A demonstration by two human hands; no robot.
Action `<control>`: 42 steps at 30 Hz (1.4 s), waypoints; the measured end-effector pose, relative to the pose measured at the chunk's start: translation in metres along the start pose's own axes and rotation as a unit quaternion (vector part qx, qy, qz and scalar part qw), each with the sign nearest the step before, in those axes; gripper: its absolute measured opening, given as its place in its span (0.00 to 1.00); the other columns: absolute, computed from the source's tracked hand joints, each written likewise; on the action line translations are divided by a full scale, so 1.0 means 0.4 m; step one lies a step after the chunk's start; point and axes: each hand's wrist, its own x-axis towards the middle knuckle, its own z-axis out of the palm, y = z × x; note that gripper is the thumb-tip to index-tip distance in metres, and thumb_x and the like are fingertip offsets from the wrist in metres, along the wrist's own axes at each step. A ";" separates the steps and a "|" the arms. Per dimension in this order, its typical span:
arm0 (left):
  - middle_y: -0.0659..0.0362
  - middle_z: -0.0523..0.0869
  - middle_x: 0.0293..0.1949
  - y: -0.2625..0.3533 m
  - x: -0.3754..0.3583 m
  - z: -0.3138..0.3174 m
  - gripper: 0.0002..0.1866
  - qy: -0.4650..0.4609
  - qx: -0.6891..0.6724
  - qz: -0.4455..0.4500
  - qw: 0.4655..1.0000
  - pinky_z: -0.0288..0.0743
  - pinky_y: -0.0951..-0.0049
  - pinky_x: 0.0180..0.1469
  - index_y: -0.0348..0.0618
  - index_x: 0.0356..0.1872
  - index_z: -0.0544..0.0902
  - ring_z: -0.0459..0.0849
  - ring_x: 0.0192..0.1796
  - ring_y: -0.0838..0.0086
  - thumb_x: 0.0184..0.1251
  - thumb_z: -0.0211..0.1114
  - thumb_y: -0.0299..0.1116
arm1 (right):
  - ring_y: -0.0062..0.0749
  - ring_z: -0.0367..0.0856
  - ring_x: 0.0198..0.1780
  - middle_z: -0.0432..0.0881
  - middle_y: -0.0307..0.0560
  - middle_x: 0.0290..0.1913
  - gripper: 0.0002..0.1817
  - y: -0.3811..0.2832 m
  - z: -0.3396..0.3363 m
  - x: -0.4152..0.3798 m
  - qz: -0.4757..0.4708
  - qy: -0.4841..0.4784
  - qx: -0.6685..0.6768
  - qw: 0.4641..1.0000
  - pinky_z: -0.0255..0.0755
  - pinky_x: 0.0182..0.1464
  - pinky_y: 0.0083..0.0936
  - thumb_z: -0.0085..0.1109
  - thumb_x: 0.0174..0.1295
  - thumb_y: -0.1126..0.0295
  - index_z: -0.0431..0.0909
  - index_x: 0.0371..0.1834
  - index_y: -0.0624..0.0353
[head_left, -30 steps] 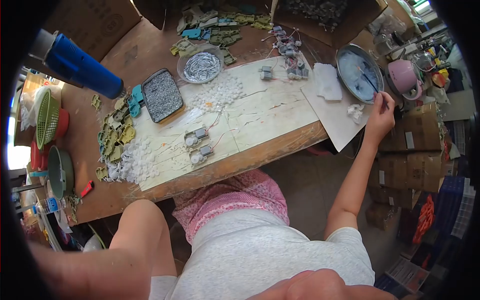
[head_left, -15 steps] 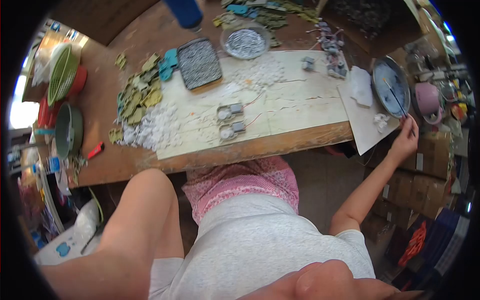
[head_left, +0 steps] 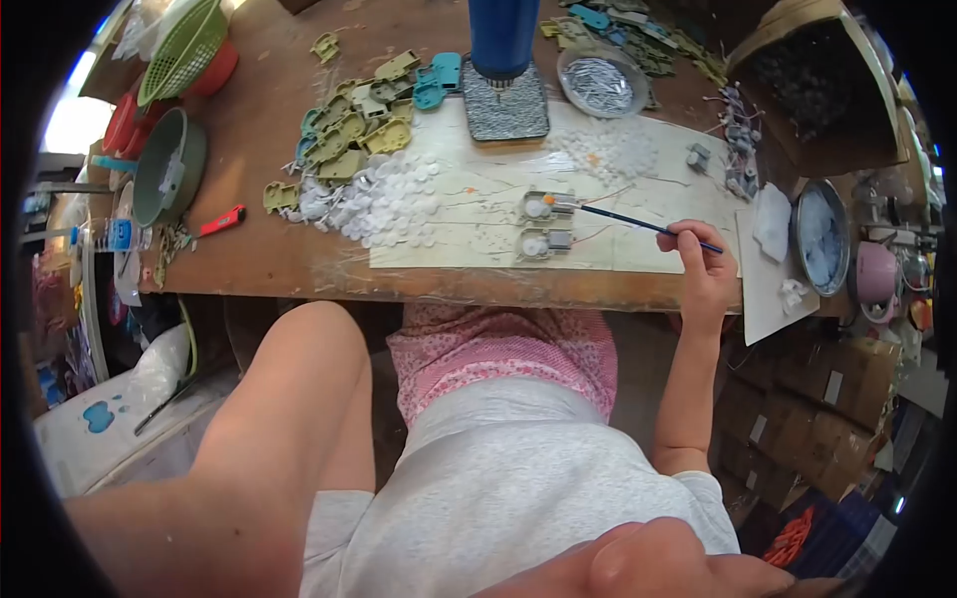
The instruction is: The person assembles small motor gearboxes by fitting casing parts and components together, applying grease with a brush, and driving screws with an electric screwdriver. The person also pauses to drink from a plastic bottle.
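Observation:
My right hand [head_left: 706, 267] is closed around the dark handle of a thin paintbrush [head_left: 623, 216]. Its orange-tinged tip reaches the upper of two small grey casings [head_left: 536, 205], on or just over the white round part inside; contact is too small to make out. Directly below lies the second casing [head_left: 533, 244], with a similar white disc and a silvery block. Thin reddish wires run rightward from both. They rest on a stained white sheet [head_left: 449, 249]. My left hand is out of view.
White discs [head_left: 389, 204] and olive casings [head_left: 349, 130] lie to the left. Behind stand a tray of metal bits [head_left: 506, 115], a blue tool [head_left: 503, 35] and a bowl of pins [head_left: 603, 85]. A metal pan [head_left: 822, 239] sits right; a red cutter [head_left: 222, 220] lies left.
My right hand has brought the paintbrush leftward from the metal pan to the upper casing. The camera view has shifted, so the table's contents appear farther right and higher.

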 end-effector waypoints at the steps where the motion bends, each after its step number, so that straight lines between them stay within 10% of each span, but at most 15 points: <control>1: 0.62 0.76 0.60 0.006 0.000 0.010 0.10 -0.003 0.009 -0.005 1.000 0.60 0.65 0.65 0.48 0.48 0.79 0.71 0.57 0.72 0.70 0.58 0.37 | 0.26 0.83 0.39 0.84 0.45 0.37 0.08 0.003 0.016 -0.002 0.021 -0.003 -0.007 1.000 0.75 0.48 0.23 0.55 0.70 0.73 0.80 0.42 0.67; 42: 0.61 0.76 0.61 0.028 -0.029 0.005 0.18 -0.029 0.154 -0.014 0.988 0.61 0.58 0.66 0.46 0.56 0.74 0.71 0.58 0.71 0.72 0.54 0.43 | 0.32 0.77 0.47 0.79 0.49 0.44 0.05 -0.015 -0.016 -0.088 -0.007 -0.094 -0.049 0.994 0.69 0.54 0.26 0.53 0.61 0.80 0.79 0.37 0.68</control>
